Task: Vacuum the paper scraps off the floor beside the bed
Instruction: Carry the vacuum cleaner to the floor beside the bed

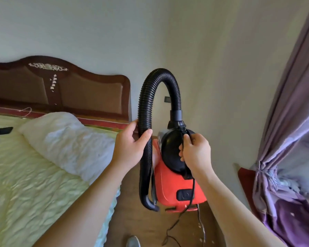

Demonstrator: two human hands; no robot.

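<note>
The bed (pixel 34 166) fills the left of the frame, its edge running down toward bottom centre. Just right of it, my left hand (pixel 130 148) is wrapped around the black hose (pixel 146 107), thumb across the front. From that grip the hose hangs nearly straight down, and its nozzle (pixel 151 205) points at the floor (pixel 137 221) in the lower middle. Above the grip the hose arches over into the top of the red vacuum (pixel 173 186), held up off the floor. My right hand (pixel 196 152) is curled round a black strap (pixel 185 139) at the vacuum's head, carrying it.

The paper scraps (pixel 200 227) I can make out are pale flecks at bottom centre-right, below the vacuum and right of the nozzle, beside the trailing cord (pixel 169 229). I judge the left hand is the nearer one, so it should lower the nozzle down and right.
</note>
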